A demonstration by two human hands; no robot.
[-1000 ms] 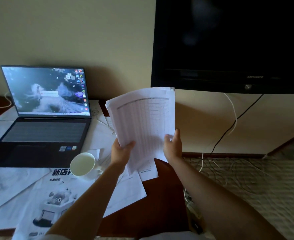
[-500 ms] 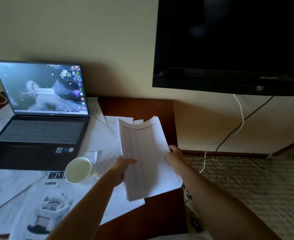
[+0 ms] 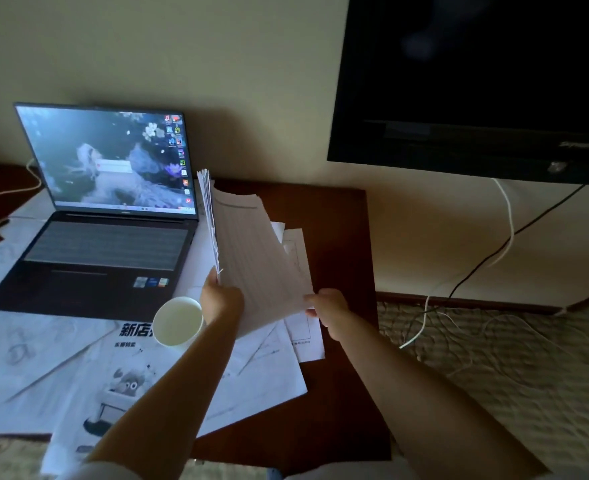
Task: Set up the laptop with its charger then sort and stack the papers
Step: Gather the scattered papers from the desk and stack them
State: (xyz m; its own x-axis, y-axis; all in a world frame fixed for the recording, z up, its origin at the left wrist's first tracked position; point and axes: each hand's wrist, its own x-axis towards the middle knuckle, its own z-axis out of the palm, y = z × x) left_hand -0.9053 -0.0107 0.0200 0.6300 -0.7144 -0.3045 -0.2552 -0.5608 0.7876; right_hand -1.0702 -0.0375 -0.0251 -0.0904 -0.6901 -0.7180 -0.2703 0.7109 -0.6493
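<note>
An open laptop (image 3: 109, 216) with a lit screen sits at the left of the dark wooden desk (image 3: 334, 237). A white charger cable (image 3: 5, 195) runs off behind its left side. My left hand (image 3: 220, 299) grips the bottom of a thick sheaf of printed sheets (image 3: 210, 213), which stands almost edge-on. My right hand (image 3: 327, 306) pinches the lower right corner of a table-printed sheet (image 3: 255, 254) that fans out to the right from that sheaf. Loose papers (image 3: 272, 362) lie flat on the desk under both hands.
A white paper cup (image 3: 178, 320) stands just left of my left wrist. A large printed poster (image 3: 123, 375) and sketch sheets (image 3: 19, 344) cover the desk's front left. A dark television (image 3: 476, 81) hangs on the wall at right, with cables (image 3: 504, 233) trailing to the carpet.
The stack has come down from upright in front of me toward the desk. It has turned edge-on in my left hand, and my right hand has drawn the front sheet away.
</note>
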